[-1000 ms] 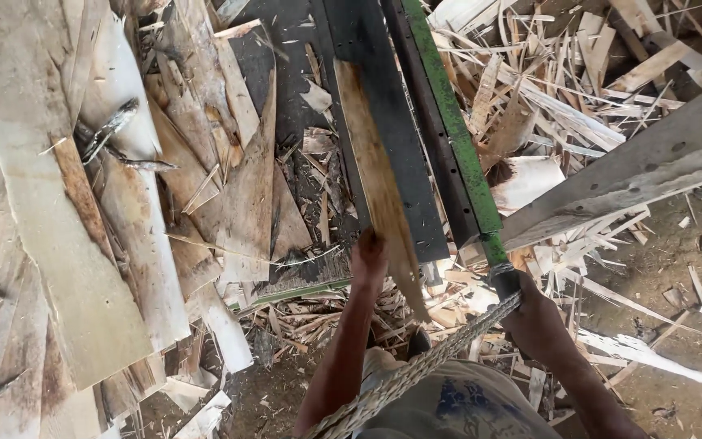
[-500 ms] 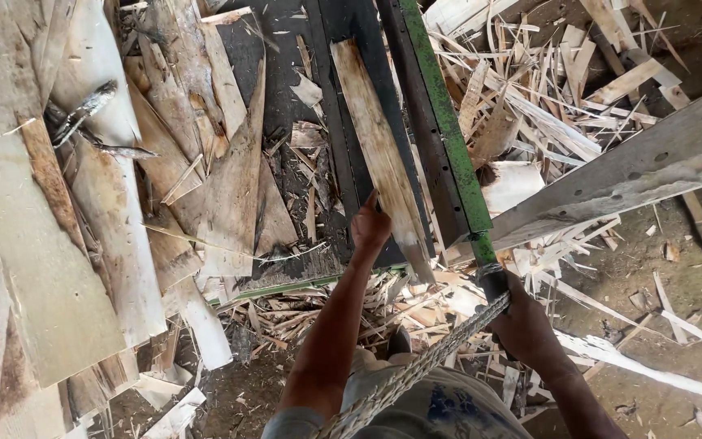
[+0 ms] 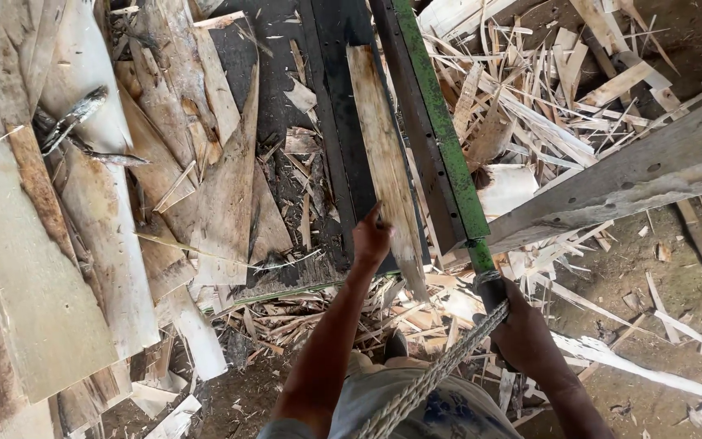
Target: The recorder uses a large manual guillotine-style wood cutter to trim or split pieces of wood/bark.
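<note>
A long thin wooden strip (image 3: 383, 154) lies lengthwise on a dark metal bed (image 3: 339, 122). My left hand (image 3: 371, 237) rests on the strip's near end, fingers pressing on it. A green metal lever bar (image 3: 440, 122) runs beside the strip to the right. My right hand (image 3: 522, 333) is closed around the lever's dark handle at its near end. A braided rope (image 3: 432, 378) runs from the handle down across my lap.
Sheets of thin veneer (image 3: 67, 244) are piled at left. Splintered wood scraps (image 3: 554, 89) litter the ground at right and below. A grey wooden beam (image 3: 635, 175) crosses at right. Dirt floor (image 3: 660, 284) lies at lower right.
The view has shifted so the strip and lever sit lower and closer. My left hand slid forward onto the strip's near end. My right hand stays on the lever handle.
</note>
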